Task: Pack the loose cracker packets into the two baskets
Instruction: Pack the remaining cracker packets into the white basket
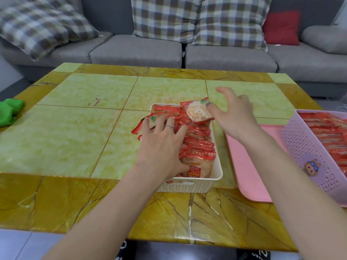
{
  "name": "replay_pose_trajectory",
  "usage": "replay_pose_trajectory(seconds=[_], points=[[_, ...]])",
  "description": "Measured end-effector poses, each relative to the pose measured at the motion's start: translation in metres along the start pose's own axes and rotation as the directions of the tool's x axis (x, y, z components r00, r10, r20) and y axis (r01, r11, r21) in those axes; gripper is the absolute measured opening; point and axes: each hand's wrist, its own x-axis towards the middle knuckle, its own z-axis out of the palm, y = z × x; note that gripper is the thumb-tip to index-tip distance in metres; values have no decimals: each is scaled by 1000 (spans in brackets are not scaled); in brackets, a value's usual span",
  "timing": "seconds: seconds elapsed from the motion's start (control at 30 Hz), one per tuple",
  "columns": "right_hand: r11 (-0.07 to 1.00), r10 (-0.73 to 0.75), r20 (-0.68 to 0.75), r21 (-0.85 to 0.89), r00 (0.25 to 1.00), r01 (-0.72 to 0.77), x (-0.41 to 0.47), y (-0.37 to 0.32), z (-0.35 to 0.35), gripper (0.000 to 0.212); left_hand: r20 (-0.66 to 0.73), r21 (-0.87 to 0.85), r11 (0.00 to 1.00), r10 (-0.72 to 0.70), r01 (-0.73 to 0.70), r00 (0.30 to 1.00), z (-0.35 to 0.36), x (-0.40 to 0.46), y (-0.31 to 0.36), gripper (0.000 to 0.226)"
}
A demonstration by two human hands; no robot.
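— The packet (198, 112)?
— Red wrapper, round pale cracker showing; pinched in the right hand (235, 117) over the white basket's (216, 166) far end.
— The left hand (161, 147)?
— Fingers spread flat, pressing the basket's packets.

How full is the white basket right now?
Full. Red cracker packets fill the white basket to its rim; one packet sticks up at the far end and others hang over the left edge.

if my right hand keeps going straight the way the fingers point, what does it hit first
Probably nothing soon: the right hand, pinching a cracker packet, points across bare table towards the sofa. Depth is uncertain.
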Motion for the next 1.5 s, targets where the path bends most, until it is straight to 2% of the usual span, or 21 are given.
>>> replay_pose_trajectory(seconds=[0.07,0.1,0.17,0.27,0.33,0.4,0.5,0.57,0.67,0.73,0.87,1.1,1.27,1.4,1.5], points=[[996,31,145,84,989,-44,4,11,19,48,-7,-4,1000,-1,1,1000,0,0,-1,87],[988,32,146,145,989,-53,5,14,24,43,-10,-8,1000,1,-1,1000,0,0,-1,86],[965,48,62,254,997,-62,7,19,28,33,-13,-20,1000,0,-1,1000,0,0,-2,84],[946,81,-47,319,996,-62,5,23,21,32,1,-35,999,0,0,1000,1,0,-3,84],[938,70,-126,347,990,-22,3,22,9,36,4,-51,999,8,-8,1000,0,0,-4,84],[901,8,-156,430,988,61,-4,17,-7,49,9,-66,997,26,-26,1000,-2,0,-7,87],[819,-119,-57,559,991,130,-17,8,-30,70,12,-84,995,52,-51,999,-4,-1,-12,87],[794,-190,109,601,976,88,-28,1,-43,61,24,-91,994,70,-67,997,-4,-1,-16,86],[909,-266,404,408,875,88,-44,-2,-49,44,80,-107,992,81,-72,994,-6,1,-19,97],[954,-273,501,248,822,165,-55,-4,-43,41,94,-103,992,81,-71,992,-7,1,-19,103],[944,-316,513,86,798,318,-66,-9,-27,39,83,-80,994,87,-80,993,-6,0,-17,104],[875,-361,487,-118,796,469,-76,-17,-19,42,127,-139,984,130,-112,983,-10,2,-26,117],[850,-388,506,-126,770,511,-76,-17,-13,41,162,-346,932,168,-104,972,-15,3,-36,112],[841,-353,570,-154,742,519,-78,-14,-2,49,136,-619,785,135,-22,982,-25,0,-45,96],[849,-337,569,-162,751,503,-78,-10,-2,50,74,-691,723,103,-23,992,-27,-1,-51,91]])
